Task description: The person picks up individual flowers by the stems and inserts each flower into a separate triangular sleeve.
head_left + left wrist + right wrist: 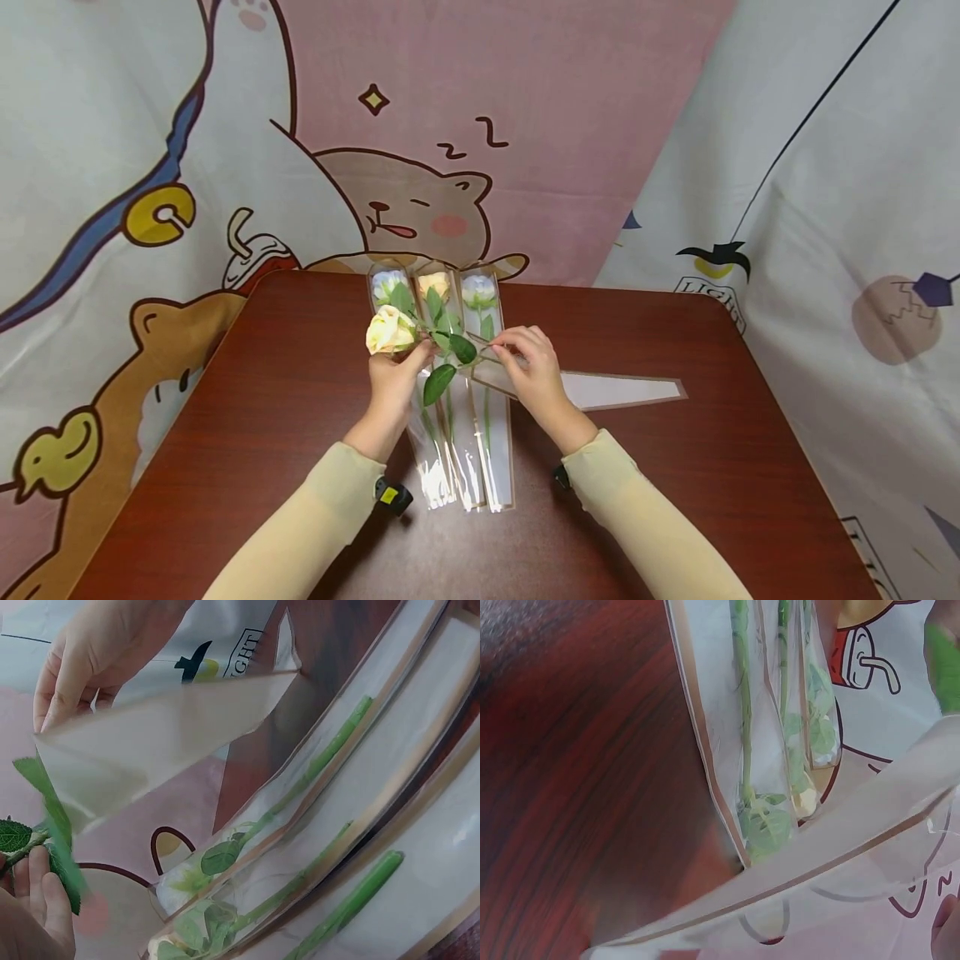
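A cream rose (390, 330) with green leaves (60, 832) is held by its stem in my left hand (395, 385), just under the bloom. My right hand (534, 363) pinches the wide mouth edge of a tapered clear-and-white flower sleeve (622, 390) with a tan border. That sleeve is raised at the mouth, its narrow end pointing right. In the head view the rose's stem runs toward the sleeve mouth; how far it reaches inside is hard to tell. Only bits of both hands show in the right wrist view.
Beneath the hands lie three sleeved flowers side by side: a blue one (390, 283), a peach one (433, 286) and another blue one (478, 290). All rest on a dark reddish wooden table (300, 400). A cartoon-printed cloth (570, 100) hangs behind it.
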